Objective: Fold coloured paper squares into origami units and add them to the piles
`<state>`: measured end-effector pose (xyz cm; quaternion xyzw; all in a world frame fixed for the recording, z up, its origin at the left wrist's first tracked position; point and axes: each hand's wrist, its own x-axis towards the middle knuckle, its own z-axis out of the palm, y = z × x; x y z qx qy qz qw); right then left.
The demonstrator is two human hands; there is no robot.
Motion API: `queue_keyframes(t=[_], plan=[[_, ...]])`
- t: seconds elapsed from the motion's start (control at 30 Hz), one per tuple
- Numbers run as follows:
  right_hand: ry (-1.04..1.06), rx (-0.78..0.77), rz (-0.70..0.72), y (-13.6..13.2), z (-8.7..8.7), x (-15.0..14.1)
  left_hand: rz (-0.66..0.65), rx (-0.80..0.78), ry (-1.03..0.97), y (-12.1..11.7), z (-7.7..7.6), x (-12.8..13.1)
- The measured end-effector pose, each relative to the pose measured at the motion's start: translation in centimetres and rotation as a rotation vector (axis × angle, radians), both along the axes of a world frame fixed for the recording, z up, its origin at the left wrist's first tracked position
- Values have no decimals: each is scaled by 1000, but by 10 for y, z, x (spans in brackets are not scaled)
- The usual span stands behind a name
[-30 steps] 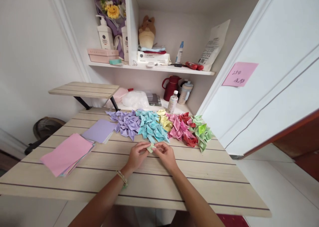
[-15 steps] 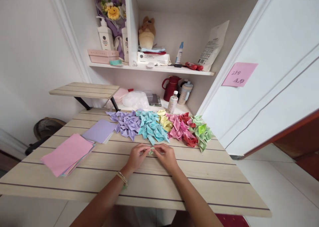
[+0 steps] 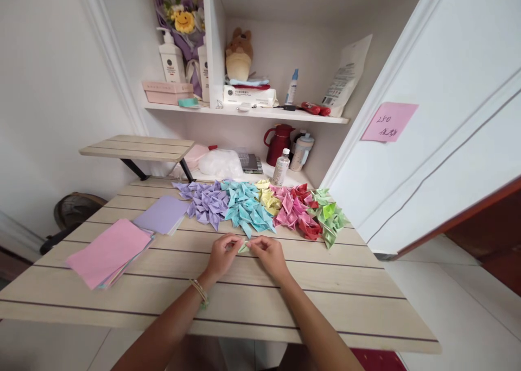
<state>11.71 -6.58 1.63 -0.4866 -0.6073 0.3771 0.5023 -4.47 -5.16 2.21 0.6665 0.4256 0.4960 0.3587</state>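
Note:
Both of my hands meet over the middle of the wooden table [image 3: 334, 300]. My left hand [image 3: 222, 257] and my right hand [image 3: 269, 257] pinch a small pale green folded paper piece [image 3: 244, 246] between their fingertips, low against the tabletop. Just beyond it lies a row of folded paper pieces: purple [image 3: 205, 201], blue [image 3: 246, 208], yellow [image 3: 268, 196], pink [image 3: 287, 208], red [image 3: 307, 221] and green [image 3: 329, 216]. A bracelet sits on my left wrist.
A stack of pink paper sheets [image 3: 108, 251] and a purple stack [image 3: 163, 213] lie at the left. A small bottle [image 3: 280, 167], a red jug [image 3: 278, 142] and a shelf [image 3: 244, 110] with bottles stand behind. A white door [image 3: 427, 143] with a pink note is at the right.
The green piece has been folded smaller and pressed lower toward the table between my fingertips. My hands have stayed in the same place.

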Motion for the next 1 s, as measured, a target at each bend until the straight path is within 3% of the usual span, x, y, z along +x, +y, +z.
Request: queue_keyframes(t=[0.17, 0.5, 0.8, 1.0], plan=[[-12, 10, 22, -2, 0, -1, 13, -34, -27, 2, -4, 0], [-146, 161, -13, -3, 6, 3, -20, -83, -45, -5, 6, 1], [-220, 212, 27, -2, 5, -1, 53, -214, -261, 5, -8, 1], [-177, 216, -22, -2, 7, -8, -8, -288, -369, 4, -8, 5]])
